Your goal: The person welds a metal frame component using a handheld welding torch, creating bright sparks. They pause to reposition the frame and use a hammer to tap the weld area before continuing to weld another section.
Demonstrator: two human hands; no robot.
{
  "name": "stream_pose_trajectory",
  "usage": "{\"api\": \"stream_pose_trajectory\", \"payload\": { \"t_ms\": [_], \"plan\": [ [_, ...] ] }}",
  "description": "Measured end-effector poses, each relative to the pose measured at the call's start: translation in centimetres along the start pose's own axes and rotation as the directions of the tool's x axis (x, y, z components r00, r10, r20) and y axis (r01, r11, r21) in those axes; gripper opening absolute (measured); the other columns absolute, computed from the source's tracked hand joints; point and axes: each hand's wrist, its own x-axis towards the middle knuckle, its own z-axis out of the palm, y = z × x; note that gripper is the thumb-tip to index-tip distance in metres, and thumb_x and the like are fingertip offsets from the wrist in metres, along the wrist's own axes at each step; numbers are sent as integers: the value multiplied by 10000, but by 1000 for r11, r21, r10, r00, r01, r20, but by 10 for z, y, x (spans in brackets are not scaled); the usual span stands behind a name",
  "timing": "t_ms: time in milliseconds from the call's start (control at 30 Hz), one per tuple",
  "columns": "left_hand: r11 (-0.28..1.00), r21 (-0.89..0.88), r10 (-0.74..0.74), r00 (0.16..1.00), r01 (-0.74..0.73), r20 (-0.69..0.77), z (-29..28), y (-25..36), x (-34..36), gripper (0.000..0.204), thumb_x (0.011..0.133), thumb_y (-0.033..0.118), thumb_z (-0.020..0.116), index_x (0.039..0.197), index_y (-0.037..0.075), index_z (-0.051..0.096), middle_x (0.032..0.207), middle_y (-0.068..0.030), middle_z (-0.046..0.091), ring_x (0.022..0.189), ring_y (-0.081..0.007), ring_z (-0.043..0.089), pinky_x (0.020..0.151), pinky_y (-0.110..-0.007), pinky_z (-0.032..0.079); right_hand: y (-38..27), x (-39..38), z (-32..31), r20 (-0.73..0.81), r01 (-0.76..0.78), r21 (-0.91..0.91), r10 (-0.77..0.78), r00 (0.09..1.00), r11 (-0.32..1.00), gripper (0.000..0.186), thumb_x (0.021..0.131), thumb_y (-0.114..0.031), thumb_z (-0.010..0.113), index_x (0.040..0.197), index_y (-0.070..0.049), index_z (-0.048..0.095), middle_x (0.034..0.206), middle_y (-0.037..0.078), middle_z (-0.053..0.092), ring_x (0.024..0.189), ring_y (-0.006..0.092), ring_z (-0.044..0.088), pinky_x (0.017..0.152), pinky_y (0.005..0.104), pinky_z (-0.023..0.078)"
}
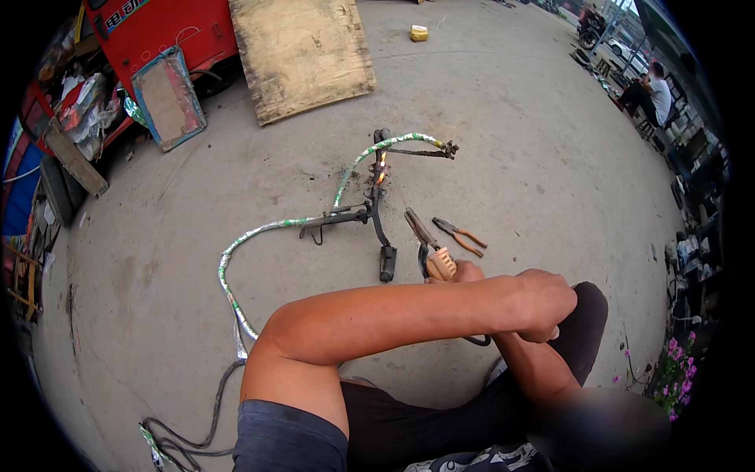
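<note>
My right hand (467, 272) is closed round the tan ribbed handle of a welding electrode holder (441, 263). From its jaws a thin rod reaches toward a dark bent metal frame (376, 212) on the ground. One stretch of the frame's upright part glows orange. My left forearm lies across in front of my right arm, and my left hand (543, 305) is curled shut near my knee; what is in it, if anything, is hidden. Pliers (461, 236) with orange handles lie just right of the holder. A cable (250, 234) wrapped in green and silver runs to the frame.
A wooden board (303, 55) leans against a red vehicle (165, 35) at the far left, beside a framed panel (169, 98). A yellow block (418, 33) lies far ahead. A seated person (651, 98) is at the far right, and pink flowers (678, 374) grow near right.
</note>
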Motion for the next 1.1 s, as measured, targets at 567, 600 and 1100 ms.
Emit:
{"api": "stream_pose_trajectory", "payload": {
  "t_ms": [567,600,1100],
  "plan": [
    [1000,23,7,1000,-7,5,-4,0,3,244,879,218,747,928,-20,764,949,-197,743,955,-355,714,828,-431,571,-1,6,-3,-15,-15,-60,14,1000,998,516,742,-379,883,949,57,702,854,198,744,790,266,733,712,413,552],
    [1000,22,7,1000,-7,2,-4,0,3,241,879,217,746,925,-19,764,949,-196,743,954,-355,714,827,-431,571,-2,6,-3,-18,-19,-64,18,1000,998,518,743,-380,882,952,58,703,858,198,745,796,265,733,716,412,553],
    [1000,9,18,1000,-18,-18,0,-3,4,240,879,213,744,919,-23,764,946,-198,742,953,-355,714,822,-436,568,6,10,2,-29,-3,-71,1,1000,997,496,727,-350,898,923,58,697,834,197,741,762,245,724,683,411,547]
  ]
}}
